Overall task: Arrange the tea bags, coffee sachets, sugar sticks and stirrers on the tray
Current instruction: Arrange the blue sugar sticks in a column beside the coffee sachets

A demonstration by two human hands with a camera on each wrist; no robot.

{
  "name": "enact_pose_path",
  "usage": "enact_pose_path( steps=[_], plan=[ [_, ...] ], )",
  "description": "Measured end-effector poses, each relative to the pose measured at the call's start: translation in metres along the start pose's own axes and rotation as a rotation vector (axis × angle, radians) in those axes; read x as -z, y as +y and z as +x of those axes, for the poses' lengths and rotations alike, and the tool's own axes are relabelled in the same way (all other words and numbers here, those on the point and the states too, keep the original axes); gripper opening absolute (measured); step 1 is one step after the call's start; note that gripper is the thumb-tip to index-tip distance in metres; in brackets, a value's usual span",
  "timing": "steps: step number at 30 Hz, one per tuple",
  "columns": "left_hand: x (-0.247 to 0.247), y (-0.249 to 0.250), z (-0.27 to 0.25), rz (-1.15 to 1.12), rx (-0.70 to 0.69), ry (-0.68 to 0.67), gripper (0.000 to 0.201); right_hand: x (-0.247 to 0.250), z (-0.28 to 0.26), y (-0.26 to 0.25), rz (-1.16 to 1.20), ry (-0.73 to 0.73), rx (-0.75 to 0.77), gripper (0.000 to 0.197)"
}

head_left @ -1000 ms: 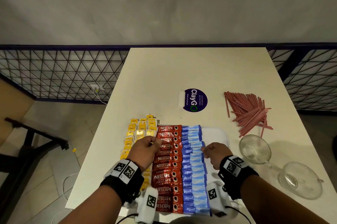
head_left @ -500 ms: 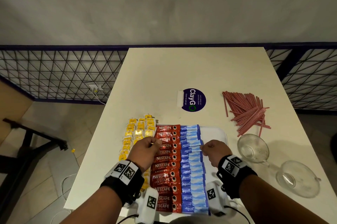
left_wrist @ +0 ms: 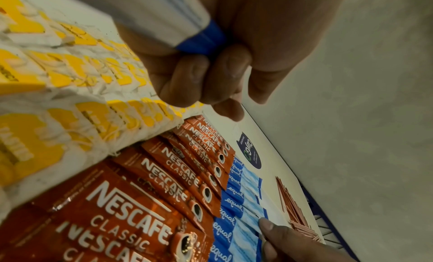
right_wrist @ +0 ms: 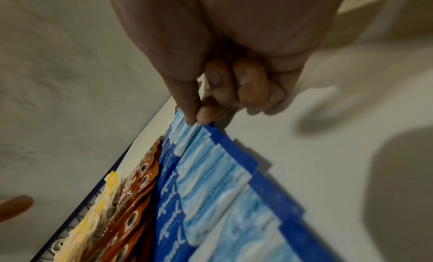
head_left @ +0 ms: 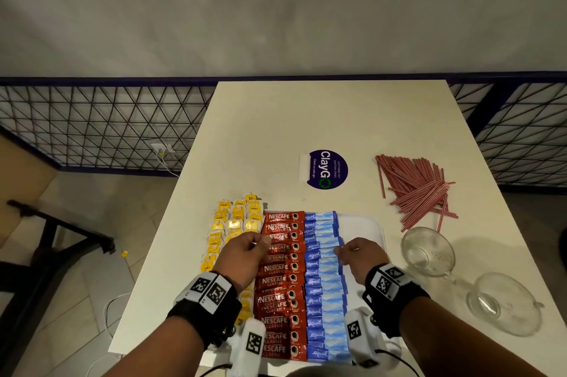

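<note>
- Sugar sticks, blue paper "equal" sachets (head_left: 325, 281), lie in a near-to-far column on the white plastic tray (head_left: 366, 224), right of the red Nescafé coffee sachets (head_left: 280, 281).
- Right hand (head_left: 359, 257) pinches one stick's right end, squaring the column.
- Left hand (head_left: 242, 257) clenches spare sticks.
- Next, I judge: red stirrers (head_left: 417, 189), far right on the tabletop (head_left: 322, 118).
</note>
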State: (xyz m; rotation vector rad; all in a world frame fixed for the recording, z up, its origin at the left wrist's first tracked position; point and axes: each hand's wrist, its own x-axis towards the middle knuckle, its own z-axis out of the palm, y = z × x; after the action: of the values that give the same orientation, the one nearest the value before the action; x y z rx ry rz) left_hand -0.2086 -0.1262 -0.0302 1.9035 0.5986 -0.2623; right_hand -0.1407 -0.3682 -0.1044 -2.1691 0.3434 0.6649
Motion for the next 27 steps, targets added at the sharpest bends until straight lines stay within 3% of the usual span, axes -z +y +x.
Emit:
enact_pose_path(
  steps=[5, 11, 18, 27],
  plan=[
    [0.0, 0.002, 0.0, 0.002, -0.001, 0.002, 0.024, 0.004, -0.005, -0.01, -0.107, 0.058, 0.028, 0.034],
    [0.0, 0.003, 0.0, 0.015, 0.0, 0.002, 0.024, 0.008, -0.003, -0.016, -0.165, 0.034, 0.049, 0.021],
    [0.003, 0.004, 0.001, 0.036, -0.005, -0.002, 0.029, 0.008, 0.0, -0.017, -0.227, 0.019, 0.043, 0.022],
    [0.005, 0.004, 0.003, 0.053, 0.003, -0.012, 0.028, 0.008, 0.0, -0.018, -0.157, 0.022, -0.003, 0.021]
  ],
)
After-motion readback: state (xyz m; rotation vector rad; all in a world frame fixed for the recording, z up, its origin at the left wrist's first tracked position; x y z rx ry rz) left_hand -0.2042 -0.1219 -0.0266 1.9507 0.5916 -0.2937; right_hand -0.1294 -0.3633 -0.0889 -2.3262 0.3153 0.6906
